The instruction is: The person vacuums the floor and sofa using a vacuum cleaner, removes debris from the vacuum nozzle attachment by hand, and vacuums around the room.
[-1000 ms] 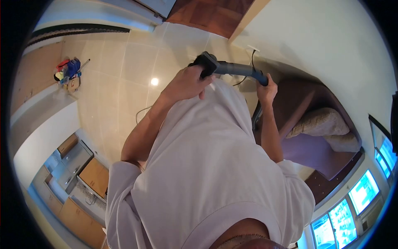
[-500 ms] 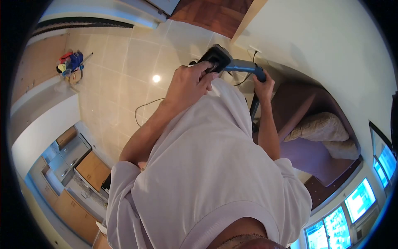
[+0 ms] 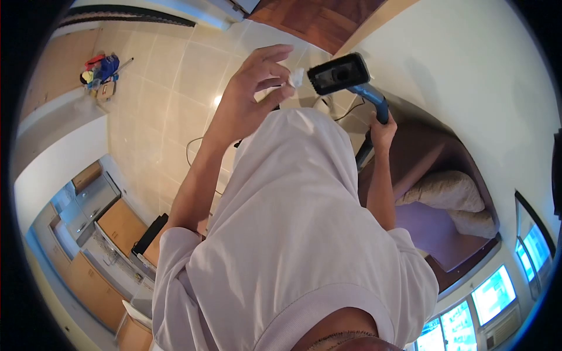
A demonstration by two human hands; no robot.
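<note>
My left hand is raised over the tiled floor, its thumb and fingers pinching a small white wad that looks like fluff or tissue. Just right of it, the black brush head of a vacuum cleaner faces up, its dark suction opening showing. A blue-grey curved tube runs from that head down to my right hand, which is wrapped round it. The wad and the brush head do not touch. Below my right hand a dark hose continues, partly hidden by my shirt.
A brown sofa with patterned cushions stands to the right, beside a white wall. On the left, colourful items lie by a cabinet. A thin cord crosses the tiles. Reddish wood flooring begins ahead.
My left hand has drawn away from the brush head, and the white wad now shows in its fingers. The brush head has swung right and turned its opening upward. My right hand keeps its grip.
</note>
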